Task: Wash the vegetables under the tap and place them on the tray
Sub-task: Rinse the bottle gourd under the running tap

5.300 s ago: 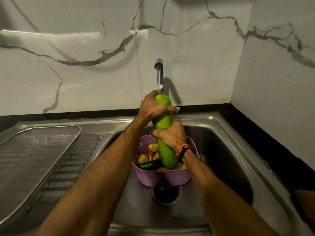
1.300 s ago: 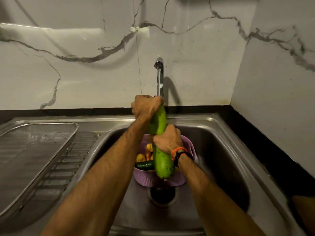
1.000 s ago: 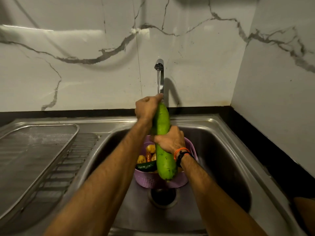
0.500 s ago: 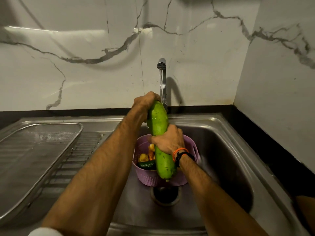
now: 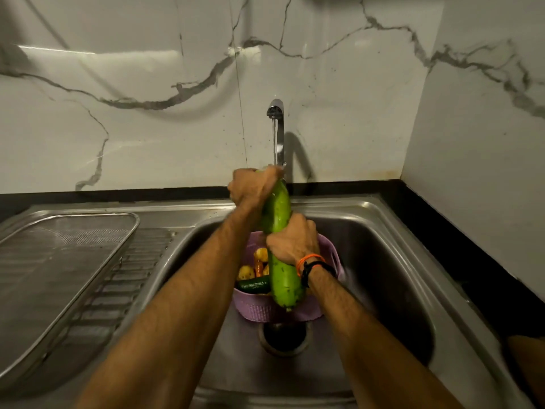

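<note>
Both hands, left hand (image 5: 253, 187) above right hand (image 5: 293, 239), we note gripping long green gourd (image 5: 278, 228) upright below running chrome tap (image 5: 276, 113), over lilac plastic basket (image 5: 256, 311).

Over the sink bowl (image 5: 383, 261) we find the middle crowded: the long green gourd (image 5: 280, 231) stands nearly upright under the tap (image 5: 277, 125), with the purple basket (image 5: 265, 311) below it over the drain. To the right of the basket we see bare steel. The mesh tray (image 5: 59, 261) on the left drainboard looks unoccupied, though glare blurs it.
</note>
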A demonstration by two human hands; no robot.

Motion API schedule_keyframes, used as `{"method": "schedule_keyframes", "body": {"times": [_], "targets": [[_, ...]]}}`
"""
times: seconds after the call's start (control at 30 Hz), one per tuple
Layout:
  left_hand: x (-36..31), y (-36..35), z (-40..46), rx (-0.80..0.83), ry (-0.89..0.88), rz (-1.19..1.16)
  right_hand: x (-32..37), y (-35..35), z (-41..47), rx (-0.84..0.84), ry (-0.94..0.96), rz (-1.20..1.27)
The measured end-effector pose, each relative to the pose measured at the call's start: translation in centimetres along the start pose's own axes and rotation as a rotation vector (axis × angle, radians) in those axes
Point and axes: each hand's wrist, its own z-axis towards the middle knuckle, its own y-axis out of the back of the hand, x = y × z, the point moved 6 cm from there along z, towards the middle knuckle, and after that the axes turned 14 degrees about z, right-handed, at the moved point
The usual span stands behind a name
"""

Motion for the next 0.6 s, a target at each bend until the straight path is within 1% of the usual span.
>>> {"method": "schedule_keyframes", "body": {"times": [0.07,0.1,0.13,0.2,0.23,0.33,0.4,0.47,0.5,0.53,0.6], "targets": [[0.7,0.2,0.6,0.153,0.153,-0.088,0.0,-0.2,0.0,0.007,0.009,-0.049],[0.9,0.0,0.7,0.210,0.185,-0.133,-0.1,-0.2,0.0,0.003,0.007,-0.071],[1.1,-0.1,0.7,0.234,0.199,-0.183,-0.1,-0.2,0.1,-0.009,0.010,-0.090],[1.6,-0.5,0.1,0.206,0.195,-0.278,-0.1,0.2,0.3,-0.051,0.026,-0.123],[1.8,-0.7,-0.3,0.154,0.165,-0.300,-0.1,0.3,0.4,-0.076,0.040,-0.135],[2.2,-1.3,-1.6,-0.009,0.035,-0.218,0.3,0.6,0.3,-0.125,0.114,-0.223],[1.9,-1.3,-2.0,-0.010,0.023,-0.196,0.4,0.7,0.2,-0.149,0.138,-0.250],[1.9,-1.2,-1.6,0.048,0.120,-0.317,0.2,0.7,0.7,-0.126,0.112,-0.236],[2.0,-1.0,-1.3,0.084,0.170,-0.406,0.1,0.8,1.0,-0.076,0.089,-0.164],[2.1,-0.9,-1.0,0.131,0.198,-0.497,0.0,0.8,1.2,0.011,0.054,-0.014],[1.9,-0.6,-0.7,0.271,0.169,-0.640,-0.4,0.1,1.6,0.252,-0.050,0.407]]}}
